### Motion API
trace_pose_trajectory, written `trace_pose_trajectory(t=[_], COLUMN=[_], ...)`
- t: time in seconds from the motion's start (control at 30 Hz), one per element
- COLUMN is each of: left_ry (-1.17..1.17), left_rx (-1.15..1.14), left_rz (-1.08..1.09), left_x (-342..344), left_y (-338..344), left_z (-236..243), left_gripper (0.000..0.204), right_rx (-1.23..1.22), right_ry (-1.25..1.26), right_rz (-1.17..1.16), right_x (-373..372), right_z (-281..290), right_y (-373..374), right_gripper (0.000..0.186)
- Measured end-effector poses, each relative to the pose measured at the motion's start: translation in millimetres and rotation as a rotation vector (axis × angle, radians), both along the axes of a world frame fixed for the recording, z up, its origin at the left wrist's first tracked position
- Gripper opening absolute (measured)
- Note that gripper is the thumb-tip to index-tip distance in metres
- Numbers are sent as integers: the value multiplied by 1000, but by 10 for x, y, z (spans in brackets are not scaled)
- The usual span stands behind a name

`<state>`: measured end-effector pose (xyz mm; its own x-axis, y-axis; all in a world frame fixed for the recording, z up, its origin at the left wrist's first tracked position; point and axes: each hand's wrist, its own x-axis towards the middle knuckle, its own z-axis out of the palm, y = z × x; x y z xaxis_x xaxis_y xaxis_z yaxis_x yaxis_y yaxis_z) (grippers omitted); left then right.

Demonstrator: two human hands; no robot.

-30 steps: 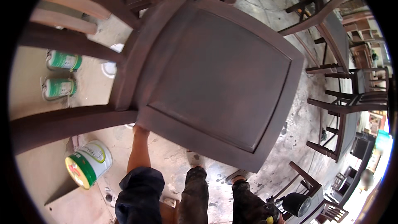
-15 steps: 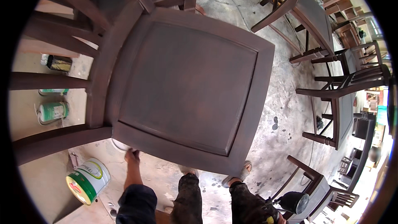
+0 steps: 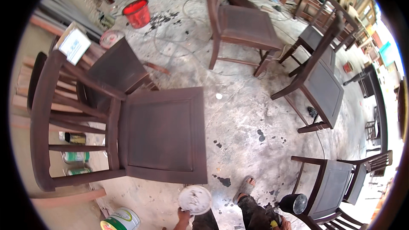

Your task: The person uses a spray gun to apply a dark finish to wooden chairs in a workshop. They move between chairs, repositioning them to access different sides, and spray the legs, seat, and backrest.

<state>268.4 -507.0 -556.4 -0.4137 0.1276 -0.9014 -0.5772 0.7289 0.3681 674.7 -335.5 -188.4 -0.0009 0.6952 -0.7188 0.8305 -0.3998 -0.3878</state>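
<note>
The big dark-stained chair (image 3: 157,136) is standing just ahead and to the person's left on the concrete floor (image 3: 247,115), its seat panel facing up and its slatted back (image 3: 72,115) arching off to the left. It looks evenly coated already, so the work in hand appears to be spray finishing; doing it well would mean keeping the gun square to the panel and making steady overlapping passes, starting off the edge rather than on it.

Other stained chairs are ringing the space: one (image 3: 243,25) across the floor at the top, one (image 3: 319,81) to the right, and another (image 3: 336,183) sitting just beside the right hand. The open floor is running between the big chair and those on the right, a fair lane for stepping, though thin hoses or cords are snaking across it further ahead and could snag a foot.

The left hand (image 3: 184,216) is gripping a white, paint-smeared round lid or pan (image 3: 195,199) from below, close to the seat's near edge. The right hand (image 3: 279,222) is closing around a spray gun whose dark cup (image 3: 294,203) is tilting up; the fingers themselves are mostly cut off at the frame edge. A green-and-white paint can (image 3: 121,219) is resting near the left hand, and the sandalled foot (image 3: 245,186) is planted between the two hands.
</note>
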Motion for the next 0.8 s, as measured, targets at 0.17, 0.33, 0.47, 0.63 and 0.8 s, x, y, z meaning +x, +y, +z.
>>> trace_pose_trajectory(t=[0.17,0.33,0.47,0.63,0.8], left_ry=[190,339,305,250,255], left_rx=[127,229,251,388,361], left_rz=[-633,-884,-916,-880,-832], left_x=[840,1753,2306,2762,2653], left_y=[792,2001,2791,3304,3384], left_z=[-372,-54,26,-557,-1426], left_gripper=[62,56,54,53,57], right_rx=[140,127,49,98,135], right_ry=[-55,14,16,-50,-91], right_rz=[-202,-334,-478,-552,-442], right_x=[418,806,1127,1210,1298], right_z=[-4,-37,-236,-239,-286], right_y=[-354,-654,-961,-1024,-848], right_gripper=[40,35,37,39,46])
